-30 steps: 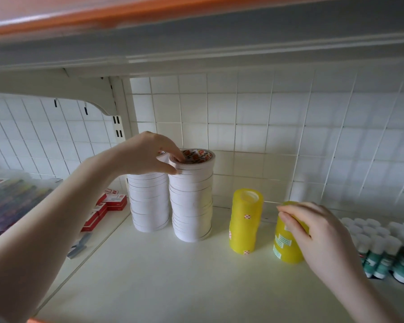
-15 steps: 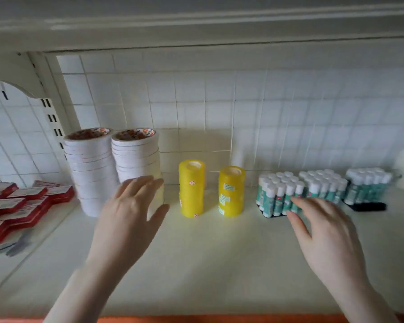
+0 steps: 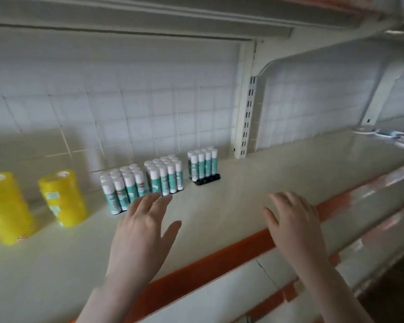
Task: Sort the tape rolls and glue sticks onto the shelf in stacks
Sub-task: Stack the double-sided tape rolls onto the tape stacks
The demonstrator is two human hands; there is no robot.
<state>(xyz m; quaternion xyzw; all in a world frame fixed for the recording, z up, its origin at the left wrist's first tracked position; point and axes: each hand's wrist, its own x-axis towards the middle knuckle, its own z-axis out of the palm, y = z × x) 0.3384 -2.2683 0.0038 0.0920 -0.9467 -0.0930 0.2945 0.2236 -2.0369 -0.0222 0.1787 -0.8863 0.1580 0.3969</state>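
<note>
Two stacks of yellow tape rolls stand at the left of the cream shelf point(image 3: 254, 197): one at the frame's edge point(image 3: 6, 208), the other point(image 3: 63, 198) to its right. Three upright groups of teal glue sticks with white caps stand along the back wall: left point(image 3: 124, 186), middle point(image 3: 165, 177), right point(image 3: 202, 164) on a black holder. My left hand point(image 3: 141, 231) hovers with fingers spread just in front of the left glue sticks, holding nothing. Over the shelf's front edge, my right hand point(image 3: 294, 222) is also empty, its fingers straight.
An orange strip point(image 3: 219, 257) runs along the shelf's front edge. A slotted white upright point(image 3: 246, 113) divides this bay from the one on the right, where a few small white and teal items point(image 3: 387, 135) lie. A lower shelf shows below.
The view has swung right, so the white tape stacks have left the frame. Both hands let go of the tape stacks a second ago and have moved right, open and empty.
</note>
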